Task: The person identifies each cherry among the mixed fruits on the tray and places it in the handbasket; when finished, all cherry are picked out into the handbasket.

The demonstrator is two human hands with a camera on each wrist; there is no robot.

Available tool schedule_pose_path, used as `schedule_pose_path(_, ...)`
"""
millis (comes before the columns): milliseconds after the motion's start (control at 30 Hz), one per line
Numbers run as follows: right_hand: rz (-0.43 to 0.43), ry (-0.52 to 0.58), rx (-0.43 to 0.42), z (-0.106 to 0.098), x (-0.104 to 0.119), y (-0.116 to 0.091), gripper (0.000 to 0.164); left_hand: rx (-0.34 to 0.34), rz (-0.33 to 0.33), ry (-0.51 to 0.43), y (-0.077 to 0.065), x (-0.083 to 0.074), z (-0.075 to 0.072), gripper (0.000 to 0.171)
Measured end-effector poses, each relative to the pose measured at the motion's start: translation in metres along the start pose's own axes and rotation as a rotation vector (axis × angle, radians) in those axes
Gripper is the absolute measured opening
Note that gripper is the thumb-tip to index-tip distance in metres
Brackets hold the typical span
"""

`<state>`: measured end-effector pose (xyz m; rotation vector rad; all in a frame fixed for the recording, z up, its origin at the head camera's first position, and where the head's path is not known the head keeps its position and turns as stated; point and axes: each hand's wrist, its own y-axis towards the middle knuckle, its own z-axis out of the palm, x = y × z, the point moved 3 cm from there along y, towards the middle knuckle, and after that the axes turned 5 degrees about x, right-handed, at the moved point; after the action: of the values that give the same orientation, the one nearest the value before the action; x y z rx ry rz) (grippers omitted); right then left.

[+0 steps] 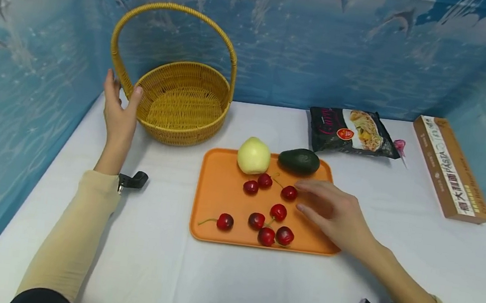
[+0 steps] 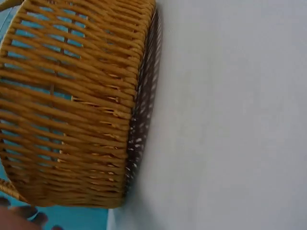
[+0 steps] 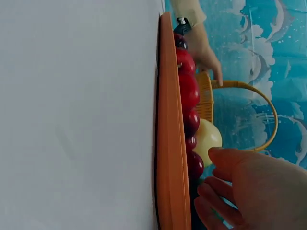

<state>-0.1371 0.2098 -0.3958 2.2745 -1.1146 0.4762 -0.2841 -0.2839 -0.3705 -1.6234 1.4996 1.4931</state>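
A yellow wicker basket (image 1: 184, 126) with a tall arched handle stands at the back left. At its left side is my left hand (image 1: 120, 119), fingers and thumb extended on either side of the handle's foot; firm contact is hard to judge. In the left wrist view the basket's woven side (image 2: 67, 105) fills the left half. My right hand (image 1: 342, 214) hovers over the right part of an orange tray (image 1: 215, 188), fingers loosely bent and holding nothing. Just left of its fingertips lies a cherry (image 1: 289, 193). More cherries (image 1: 266, 236), a pale green apple (image 1: 253, 156) and an avocado (image 1: 299, 161) are on the tray.
Behind the tray, to the right, lies a black food packet (image 1: 354, 132), with a small wrapped lollipop (image 1: 400, 146) at its edge. A brown pasta box (image 1: 452, 169) is at the far right. Blue dolphin-print cloth (image 1: 309, 53) encloses the white table (image 1: 226, 286).
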Motion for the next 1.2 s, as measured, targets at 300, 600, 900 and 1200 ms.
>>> schedule_pose_path(300,0.008,-0.023,0.008,0.01,-0.002,0.001,0.057,0.133,-0.096,-0.41,0.004,0.022,0.005,0.069)
schedule_pose_path(600,0.011,-0.035,0.101,0.014,-0.004,-0.002,0.06,0.128,-0.055,-0.622,0.001,0.037,0.01,0.065)
schedule_pose_path(900,-0.014,-0.032,0.06,0.016,-0.004,-0.002,0.054,0.107,-0.001,-0.69,-0.002,0.042,0.01,0.069)
schedule_pose_path(1200,-0.038,-0.028,0.084,0.018,-0.003,-0.001,0.051,0.084,-0.01,-0.761,-0.002,0.046,0.008,0.067)
